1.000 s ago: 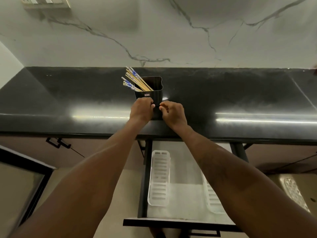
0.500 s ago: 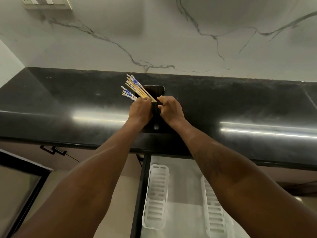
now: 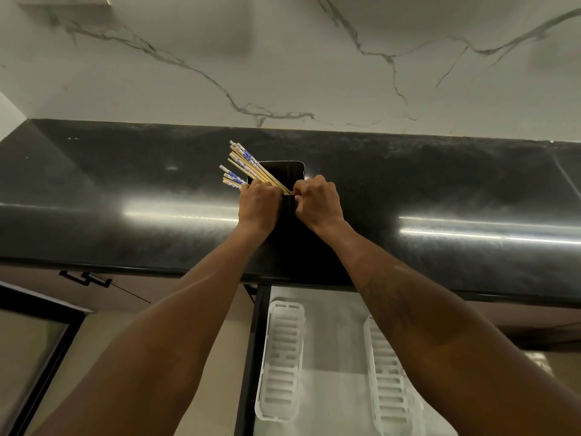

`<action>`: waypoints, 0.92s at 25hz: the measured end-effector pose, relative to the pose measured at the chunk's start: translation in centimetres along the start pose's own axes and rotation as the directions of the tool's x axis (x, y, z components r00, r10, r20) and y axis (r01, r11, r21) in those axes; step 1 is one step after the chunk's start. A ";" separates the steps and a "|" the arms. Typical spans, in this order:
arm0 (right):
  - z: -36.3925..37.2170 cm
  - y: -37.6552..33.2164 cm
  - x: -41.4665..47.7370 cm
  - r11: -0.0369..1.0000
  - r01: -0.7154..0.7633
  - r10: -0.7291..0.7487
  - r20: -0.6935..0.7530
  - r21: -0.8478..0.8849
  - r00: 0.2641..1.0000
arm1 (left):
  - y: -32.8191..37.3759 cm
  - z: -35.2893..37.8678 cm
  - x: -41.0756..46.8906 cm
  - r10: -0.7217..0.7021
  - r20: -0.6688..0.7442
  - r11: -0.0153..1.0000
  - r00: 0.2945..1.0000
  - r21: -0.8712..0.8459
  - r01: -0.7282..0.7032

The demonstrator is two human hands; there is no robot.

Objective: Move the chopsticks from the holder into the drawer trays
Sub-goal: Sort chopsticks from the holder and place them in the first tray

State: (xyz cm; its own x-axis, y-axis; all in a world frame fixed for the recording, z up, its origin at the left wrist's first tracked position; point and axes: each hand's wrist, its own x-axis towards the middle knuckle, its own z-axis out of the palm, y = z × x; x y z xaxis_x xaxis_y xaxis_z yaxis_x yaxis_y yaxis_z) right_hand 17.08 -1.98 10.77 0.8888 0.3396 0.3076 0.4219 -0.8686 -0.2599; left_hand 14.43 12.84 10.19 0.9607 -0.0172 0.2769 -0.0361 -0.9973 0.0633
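A black holder (image 3: 287,173) stands on the black countertop (image 3: 125,190), with several wooden chopsticks (image 3: 248,163) with blue-and-white tops leaning out to the left. My left hand (image 3: 258,204) grips the holder's left near rim, its fingers curled against the chopsticks. My right hand (image 3: 317,202) grips the holder's right near rim. Below the counter an open drawer (image 3: 333,313) holds two white slotted trays (image 3: 283,357), the right tray (image 3: 388,382) partly hidden by my right forearm.
A marbled white wall (image 3: 283,58) rises behind the counter. Cabinet fronts with a black handle (image 3: 85,278) sit at lower left. The drawer's black left rail (image 3: 251,357) runs beside the left tray.
Both hands moved up from the holder's lower front to its top rim. My view has tilted so the drawer sits lower in frame.
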 end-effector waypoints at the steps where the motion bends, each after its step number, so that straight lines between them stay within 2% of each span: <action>1: -0.2 0.5 -0.7 1.000 -0.014 0.014 -0.002 0.018 1.000 | 0.5 0.1 -0.4 0.019 -0.003 1.000 1.000 -0.019 -0.019; 16: -3.9 5.2 -10.1 0.993 -0.084 0.088 -0.044 0.081 0.995 | 7.6 -0.7 -6.0 0.186 -0.010 0.965 0.982 -0.183 -0.185; 20: -4.3 4.9 -10.3 0.993 -0.103 0.107 -0.065 0.064 0.992 | 7.3 -0.9 -6.7 0.177 -0.044 0.961 0.983 -0.208 -0.182; 23: -4.3 3.7 -9.1 0.977 -0.114 0.138 -0.129 0.182 0.982 | 6.3 -1.3 -6.8 0.134 -0.102 0.953 0.986 -0.259 -0.156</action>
State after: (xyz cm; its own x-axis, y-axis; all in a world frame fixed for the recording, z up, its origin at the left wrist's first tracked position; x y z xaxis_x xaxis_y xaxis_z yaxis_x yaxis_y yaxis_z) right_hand 9.75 -9.86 10.96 0.9080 0.1666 0.3845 0.3435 -0.8215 -0.4551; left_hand 7.34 6.75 9.98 0.9142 -0.1433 0.3791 -0.2556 -0.9298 0.2650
